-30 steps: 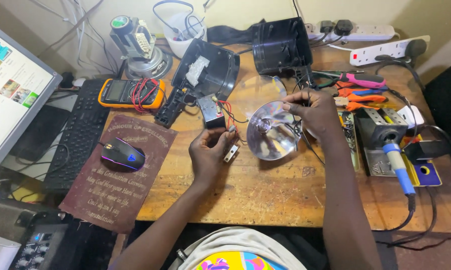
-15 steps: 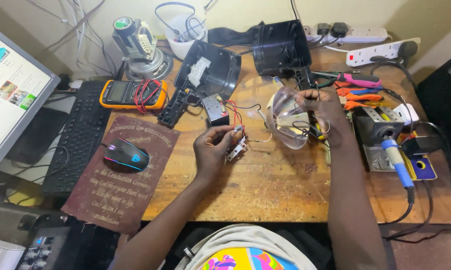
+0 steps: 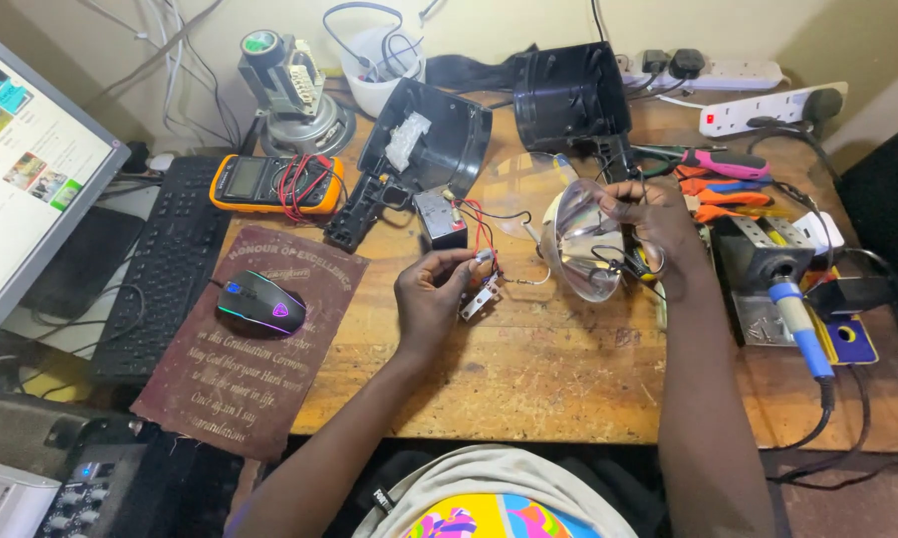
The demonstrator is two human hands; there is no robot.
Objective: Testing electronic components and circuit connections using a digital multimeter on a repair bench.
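One shiny cone-shaped reflector (image 3: 580,242) served as the centre of the scene, lifted just above the wooden bench (image 3: 528,369) with its open mouth turned toward the person's left. The right hand (image 3: 658,227) gripped its right rim, fingers curled around the edge and the thin dark wires trailing there. Left of the reflector, the left hand (image 3: 431,296) pinched a small metal switch part (image 3: 479,299) between thumb and fingertips, red wires (image 3: 477,221) running up from it to one small black battery block (image 3: 442,218) behind and left of the reflector. Two black lamp housing pieces lay behind the reflector: an open half shell (image 3: 431,144) to its far left and a boxy head (image 3: 570,95) directly beyond it. One soldering iron with a blue handle (image 3: 797,324) rested to the reflector's right, and a cluster of pink and orange pliers (image 3: 718,179) lay right of it, farther back. Well left of the reflector sat one yellow multimeter (image 3: 269,182), one black mouse (image 3: 260,303) on a maroon pad (image 3: 250,349), and one black keyboard (image 3: 160,264).
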